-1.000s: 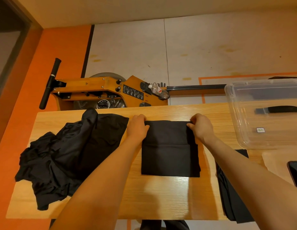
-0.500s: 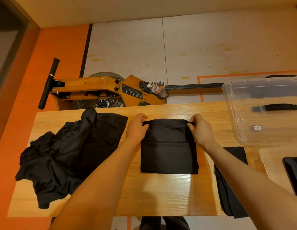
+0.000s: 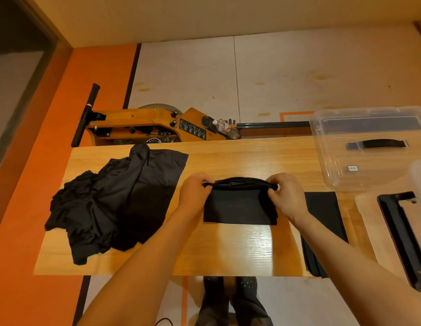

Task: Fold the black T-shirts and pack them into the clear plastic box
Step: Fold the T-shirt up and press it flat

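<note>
A partly folded black T-shirt (image 3: 240, 208) lies in the middle of the wooden table (image 3: 240, 156). My left hand (image 3: 194, 191) pinches its far left corner and my right hand (image 3: 287, 196) pinches its far right corner; the far edge is lifted off the table and pulled toward me. A heap of unfolded black T-shirts (image 3: 115, 201) lies at the table's left. Folded black T-shirts (image 3: 322, 215) sit to the right, partly hidden by my right forearm. The clear plastic box (image 3: 332, 165) stands at the far right, with nothing black inside.
An orange machine (image 3: 153, 125) with a plastic bottle (image 3: 227, 128) on it stands behind the table. A black-framed board (image 3: 398, 234) lies at the right edge near the box. The floor to the left is orange. My feet (image 3: 230, 300) show below the table's front edge.
Both hands have lifted the shirt's far edge and drawn it toward me, so the visible black rectangle is shorter than before. The head camera has tilted a little.
</note>
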`<control>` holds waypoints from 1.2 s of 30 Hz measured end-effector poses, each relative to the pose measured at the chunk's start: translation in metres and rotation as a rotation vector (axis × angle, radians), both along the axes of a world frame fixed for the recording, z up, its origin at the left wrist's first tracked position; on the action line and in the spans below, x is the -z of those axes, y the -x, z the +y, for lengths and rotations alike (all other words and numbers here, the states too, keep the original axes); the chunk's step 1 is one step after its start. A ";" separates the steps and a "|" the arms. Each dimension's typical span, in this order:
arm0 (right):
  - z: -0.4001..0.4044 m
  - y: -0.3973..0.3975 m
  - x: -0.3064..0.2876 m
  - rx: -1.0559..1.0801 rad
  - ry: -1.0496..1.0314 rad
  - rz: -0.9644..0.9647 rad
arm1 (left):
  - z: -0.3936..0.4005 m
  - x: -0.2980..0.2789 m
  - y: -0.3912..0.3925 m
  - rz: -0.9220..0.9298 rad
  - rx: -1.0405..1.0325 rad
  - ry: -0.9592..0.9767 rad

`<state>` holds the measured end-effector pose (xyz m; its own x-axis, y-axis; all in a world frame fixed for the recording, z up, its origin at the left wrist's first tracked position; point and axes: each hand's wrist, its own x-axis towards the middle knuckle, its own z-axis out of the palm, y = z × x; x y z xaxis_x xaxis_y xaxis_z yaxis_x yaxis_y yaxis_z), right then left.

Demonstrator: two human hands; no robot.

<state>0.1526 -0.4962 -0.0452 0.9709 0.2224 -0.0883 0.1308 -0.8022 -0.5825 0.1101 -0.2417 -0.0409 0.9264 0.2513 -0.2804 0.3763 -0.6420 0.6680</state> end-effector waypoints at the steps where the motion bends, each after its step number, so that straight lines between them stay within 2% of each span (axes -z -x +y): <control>1: -0.003 0.007 0.002 -0.030 0.028 -0.011 | -0.001 0.000 0.008 0.010 0.023 -0.016; 7: -0.025 0.041 0.022 -0.251 0.259 -0.096 | -0.003 0.008 0.044 0.086 0.266 -0.262; 12: -0.028 0.054 0.033 -0.364 0.372 -0.141 | -0.010 0.019 0.056 0.120 0.344 -0.385; 16: -0.029 0.061 0.029 -0.297 0.332 -0.178 | -0.013 0.021 0.064 0.060 0.330 -0.407; 21: -0.003 0.060 0.031 -0.257 0.290 -0.320 | -0.022 0.026 0.063 -0.114 0.308 -0.502; 24: 0.019 0.058 0.038 -0.314 0.328 -0.198 | -0.028 0.034 0.053 -0.138 0.302 -0.547; 29: 0.030 0.069 0.050 -0.396 0.400 0.032 | -0.034 0.050 0.050 -0.065 0.506 -0.559; 33: 0.021 0.081 0.058 -0.397 0.442 0.071 | -0.035 0.060 0.061 0.131 0.560 -0.579; 36: 0.010 0.089 0.062 -0.343 0.448 0.055 | -0.033 0.061 0.069 0.175 0.547 -0.604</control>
<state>0.0638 -0.4858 -0.1074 0.8409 0.4534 -0.2955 0.4064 -0.8896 -0.2085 0.0414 -0.2745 -0.1019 0.9170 -0.0686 -0.3930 -0.0266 -0.9934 0.1114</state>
